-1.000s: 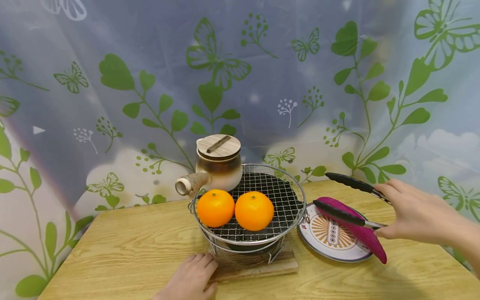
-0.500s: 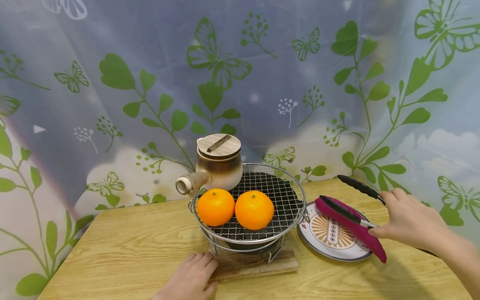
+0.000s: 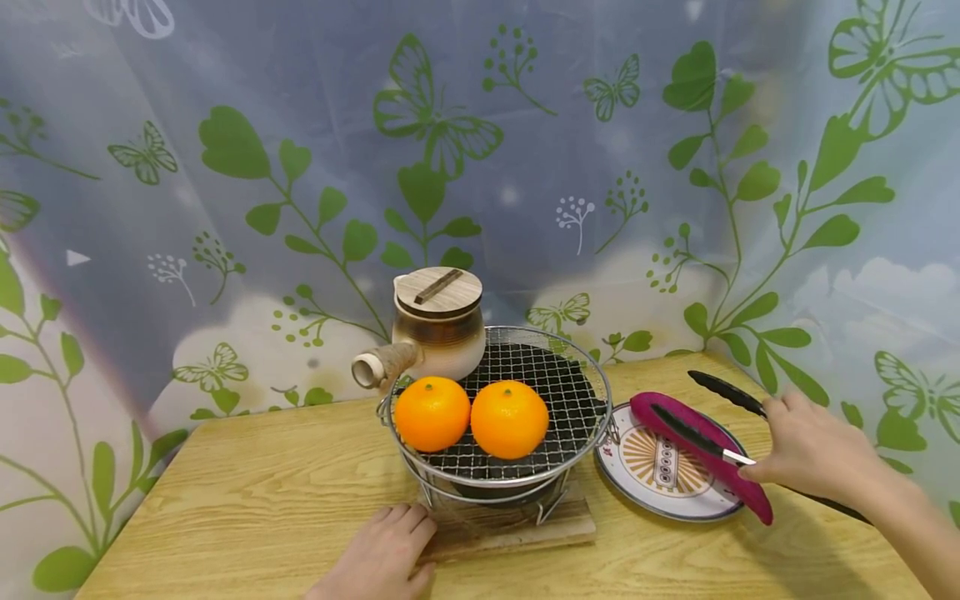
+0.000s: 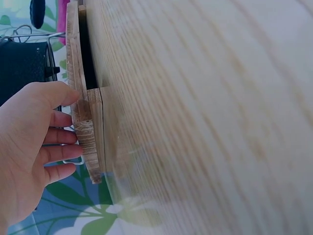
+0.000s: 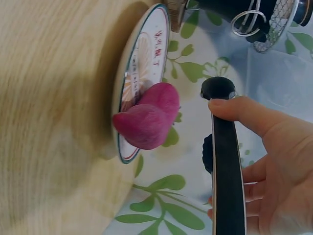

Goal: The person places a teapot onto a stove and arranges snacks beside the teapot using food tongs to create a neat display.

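Observation:
My right hand holds a pair of black and silver tongs, with the thumb on one arm and the fingers on the other. The tongs' arms are spread, and the near one overlaps the sweet potato in the head view. In the right wrist view the tongs stand apart from the purple-skinned sweet potato, which lies across a patterned plate and sticks out past its rim. My left hand rests at the left end of a wooden board, its thumb and relaxed fingers at the edge.
On the board stands a round wire grill. Two oranges sit at its front, and a clay pot with a wooden lid and side handle stands behind them. The wooden table meets a patterned curtain at the back.
My right hand has moved slightly right and down with the tongs, and their rear ends now show below the wrist. The left hand, sweet potato and plate have stayed put.

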Demonstrator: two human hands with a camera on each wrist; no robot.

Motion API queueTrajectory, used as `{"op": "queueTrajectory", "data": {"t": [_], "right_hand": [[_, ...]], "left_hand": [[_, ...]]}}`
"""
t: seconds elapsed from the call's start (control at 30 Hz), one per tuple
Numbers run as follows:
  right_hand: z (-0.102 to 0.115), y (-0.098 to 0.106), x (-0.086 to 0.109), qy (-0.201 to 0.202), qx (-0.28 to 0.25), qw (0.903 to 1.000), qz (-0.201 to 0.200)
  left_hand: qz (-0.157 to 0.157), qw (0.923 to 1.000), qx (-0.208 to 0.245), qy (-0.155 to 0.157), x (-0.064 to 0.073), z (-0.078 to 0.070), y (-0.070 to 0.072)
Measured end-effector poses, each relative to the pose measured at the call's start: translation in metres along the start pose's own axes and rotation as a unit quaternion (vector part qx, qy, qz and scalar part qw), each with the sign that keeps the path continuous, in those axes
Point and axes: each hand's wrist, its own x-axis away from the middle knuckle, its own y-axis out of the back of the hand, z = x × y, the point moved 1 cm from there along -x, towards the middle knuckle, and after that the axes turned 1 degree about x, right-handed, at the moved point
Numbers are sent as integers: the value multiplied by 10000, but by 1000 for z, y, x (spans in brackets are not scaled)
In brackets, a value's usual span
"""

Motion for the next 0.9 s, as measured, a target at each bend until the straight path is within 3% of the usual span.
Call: {"op": "queueTrajectory", "data": {"t": [0.33, 0.67, 0.9], "right_hand": [[-5, -14, -3, -167, 23, 9988, 464], [-2, -27, -2, -17, 107, 9995, 307], [-3, -32, -1, -142, 126, 9985, 516]], "left_hand": [[-20, 10000, -33, -35, -1, 1, 0], [34, 10000, -92, -4, -1, 1, 0], [52, 9999, -157, -3, -1, 1, -1]]}}
